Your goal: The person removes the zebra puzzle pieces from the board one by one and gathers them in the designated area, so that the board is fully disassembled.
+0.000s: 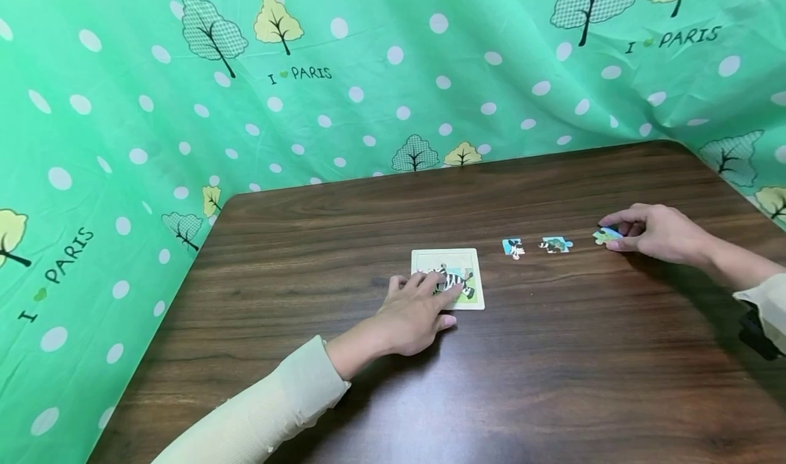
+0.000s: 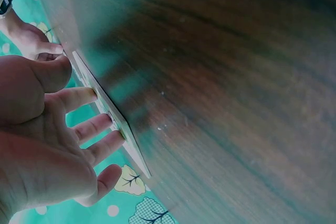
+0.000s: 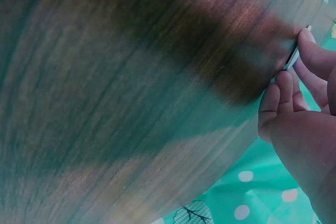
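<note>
My left hand (image 1: 414, 317) lies over a square puzzle board (image 1: 478, 293) with a pale frame and a zebra picture. Its spread fingertips (image 2: 116, 139) touch the board, and the fingers cover part of the picture. At the right, my right hand (image 1: 666, 234) pinches a blue and green jigsaw piece (image 1: 604, 236) between thumb and fingers. Seen from the right wrist, the piece (image 3: 291, 56) is nearly edge-on, low over the table. Between the board and that hand lie a jigsaw piece with black-and-white stripes (image 1: 512, 248) and a green and blue jigsaw piece (image 1: 556, 244).
The dark wood table (image 1: 552, 368) carries the board and pieces. A green curtain (image 1: 368, 61) with white dots and printed trees hangs along the table's back and left edges, and also shows at the right. A black band (image 1: 758, 331) is at the right wrist.
</note>
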Tool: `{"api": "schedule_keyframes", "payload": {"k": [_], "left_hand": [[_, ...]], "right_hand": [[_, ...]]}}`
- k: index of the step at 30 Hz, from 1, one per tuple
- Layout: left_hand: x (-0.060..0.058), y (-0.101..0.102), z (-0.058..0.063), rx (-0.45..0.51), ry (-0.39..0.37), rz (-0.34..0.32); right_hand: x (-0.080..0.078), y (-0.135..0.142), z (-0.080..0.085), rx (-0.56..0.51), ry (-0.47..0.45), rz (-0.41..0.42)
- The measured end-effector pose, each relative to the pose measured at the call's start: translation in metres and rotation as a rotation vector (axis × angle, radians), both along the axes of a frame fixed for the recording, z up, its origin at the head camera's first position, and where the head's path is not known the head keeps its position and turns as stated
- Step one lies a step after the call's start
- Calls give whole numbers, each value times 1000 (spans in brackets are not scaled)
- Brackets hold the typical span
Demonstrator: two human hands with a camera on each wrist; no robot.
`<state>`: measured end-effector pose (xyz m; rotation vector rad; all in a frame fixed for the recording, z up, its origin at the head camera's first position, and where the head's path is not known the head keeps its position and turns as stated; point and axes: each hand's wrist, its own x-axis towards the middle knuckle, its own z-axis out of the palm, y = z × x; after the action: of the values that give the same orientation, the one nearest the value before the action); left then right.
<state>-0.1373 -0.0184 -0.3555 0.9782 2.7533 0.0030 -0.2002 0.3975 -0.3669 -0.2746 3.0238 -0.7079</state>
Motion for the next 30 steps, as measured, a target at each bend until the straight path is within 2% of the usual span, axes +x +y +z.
{"api": "schedule_keyframes", "payload": {"k": [8, 19, 24, 30], "left_hand": [[1, -3, -3, 4, -9, 23], [0, -6, -3, 7, 5, 21], [-2, -5, -2, 2, 9, 14], [-3, -4, -3, -2, 13, 6]], "right_hand": [[-6, -5, 2, 22, -3, 18], [-11, -22, 12, -85, 78, -13], [-6, -41, 16, -164, 76, -9], [-4, -78, 18, -250, 92, 27]]}}
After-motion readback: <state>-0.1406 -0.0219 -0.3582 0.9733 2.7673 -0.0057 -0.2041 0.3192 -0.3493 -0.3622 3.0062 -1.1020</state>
